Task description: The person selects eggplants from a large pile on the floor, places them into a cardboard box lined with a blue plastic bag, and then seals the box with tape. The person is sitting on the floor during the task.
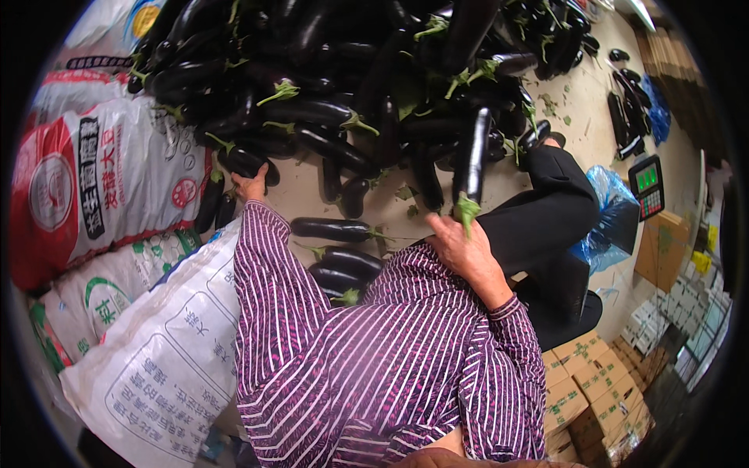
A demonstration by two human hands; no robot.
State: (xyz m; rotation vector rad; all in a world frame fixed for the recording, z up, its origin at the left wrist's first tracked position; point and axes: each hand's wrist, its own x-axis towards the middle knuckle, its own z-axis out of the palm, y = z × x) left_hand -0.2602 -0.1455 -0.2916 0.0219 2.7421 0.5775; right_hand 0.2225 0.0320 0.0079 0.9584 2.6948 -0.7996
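Left hand (pixel 251 187), in the upper left of the frame, is clasping the near end of a short-looking eggplant (pixel 243 161), thumb and fingers bending round it with little gap to spare; this hold is probably keeping the smooth, rounded skin from rolling. Right hand (pixel 468 251), right of centre, is lying back upward and partly curled at the green cap of a long eggplant (pixel 473 152), whose blunt end is pointing toward the top of the frame. As the cap is covering part of the fingers, one cannot tell whether they are gripping it or only resting beneath it. Across the upper frame, a heap of eggplants (pixel 312 111) is covering part of the floor (pixel 300 183), the fruits lying at many angles and apparently propping one another. At the centre, a few loose eggplants (pixel 331 228) are lying on their long sides, presumably the steadiest rest for such a shape. At the left, a red-and-white sack (pixel 148 156) is bordering the heap, possibly checking its spread. At the right, a scale display (pixel 649 187) is standing beside a blue plastic bag (pixel 612 214), its tilt likely keeping the green-lit face readable
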